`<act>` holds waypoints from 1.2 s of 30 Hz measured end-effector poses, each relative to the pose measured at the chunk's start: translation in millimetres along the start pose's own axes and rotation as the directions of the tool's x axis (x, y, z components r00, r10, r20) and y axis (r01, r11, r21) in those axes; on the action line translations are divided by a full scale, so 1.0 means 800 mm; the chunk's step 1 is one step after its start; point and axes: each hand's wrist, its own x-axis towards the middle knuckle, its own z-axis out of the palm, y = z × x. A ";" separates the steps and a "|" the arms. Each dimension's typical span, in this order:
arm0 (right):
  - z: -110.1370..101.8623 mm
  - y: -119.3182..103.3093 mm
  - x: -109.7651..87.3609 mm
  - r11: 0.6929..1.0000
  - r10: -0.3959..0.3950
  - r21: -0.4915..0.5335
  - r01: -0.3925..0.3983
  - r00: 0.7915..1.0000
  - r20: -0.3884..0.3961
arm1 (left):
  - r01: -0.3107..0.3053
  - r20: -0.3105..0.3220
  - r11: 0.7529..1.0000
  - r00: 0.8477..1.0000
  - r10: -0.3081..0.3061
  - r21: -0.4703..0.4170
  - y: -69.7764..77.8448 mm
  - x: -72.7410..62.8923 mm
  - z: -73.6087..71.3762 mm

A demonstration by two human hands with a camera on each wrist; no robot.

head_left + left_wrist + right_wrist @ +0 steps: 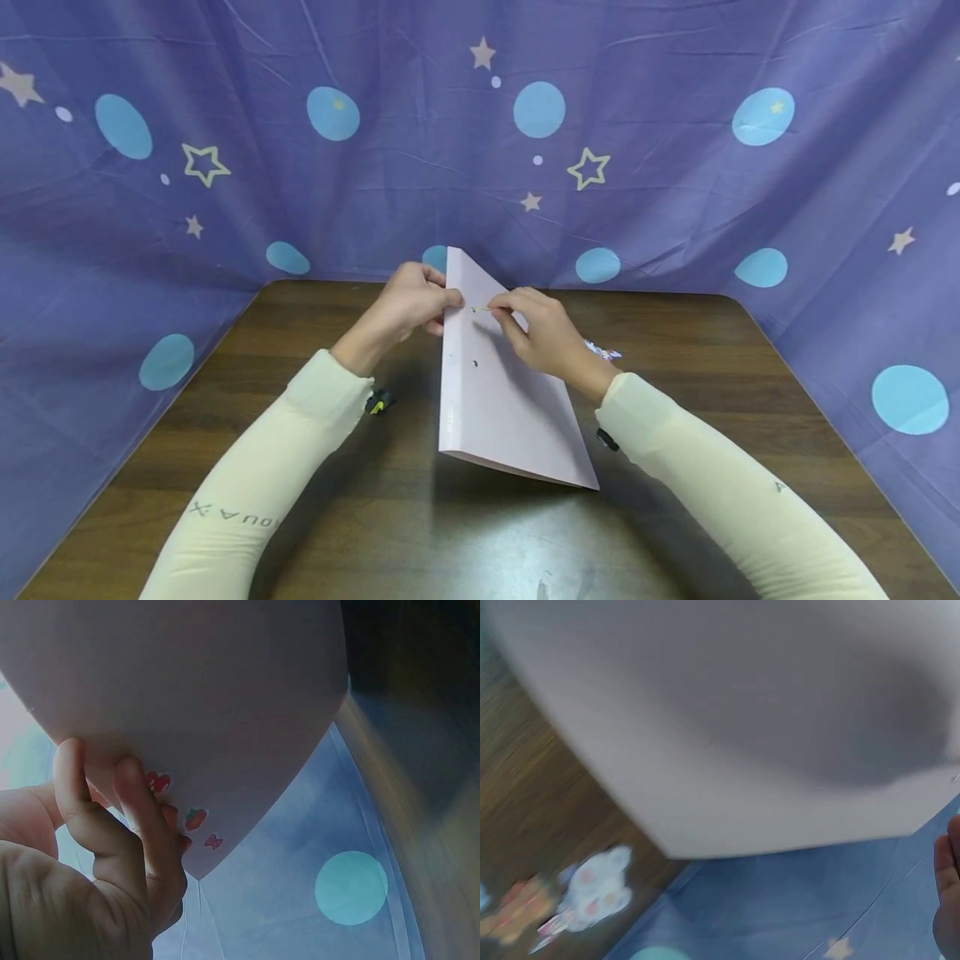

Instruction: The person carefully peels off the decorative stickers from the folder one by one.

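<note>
A pale pink folder (517, 417) stands on edge over the table, its spine side turned towards me. My left hand (408, 304) grips the spine near its far end, thumb on the near face and fingers behind. In the left wrist view, small red stickers (196, 819) show on the folder beside those fingers. My right hand (543, 329) pinches a thin yellowish strip (482, 308) between thumb and forefinger, its tip right at a small dark hole in the folder. A second hole (475, 363) lies nearer to me. Only the edge of my right hand shows in the right wrist view.
Beyond my right hand, shiny colourful pieces (602, 351) lie on the wooden table (300, 333); the right wrist view shows a white bear-shaped piece (596, 891) and a brown one (519, 909). A purple starry curtain (450, 125) hangs behind the table and at its sides.
</note>
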 end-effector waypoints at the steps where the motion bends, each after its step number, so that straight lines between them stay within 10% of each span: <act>1: -0.003 0.005 -0.003 1.000 0.010 -0.012 -0.010 1.000 0.000 | 0.000 -0.001 1.000 1.000 0.000 0.001 0.000 0.000 0.000; 13: -0.050 0.074 -0.062 0.944 0.263 -0.253 -0.213 0.947 0.182 | 0.015 -0.001 1.000 1.000 -0.015 -0.017 0.000 -0.002 -0.010; 29: -0.065 0.100 -0.093 0.754 0.588 -0.609 -0.247 0.667 0.458 | 0.016 0.004 0.998 1.000 -0.015 -0.056 -0.008 0.000 -0.012; 36: -0.064 0.098 -0.101 0.741 0.610 -0.628 -0.238 0.630 0.481 | 0.018 0.014 0.997 1.000 -0.017 -0.070 -0.012 0.001 -0.011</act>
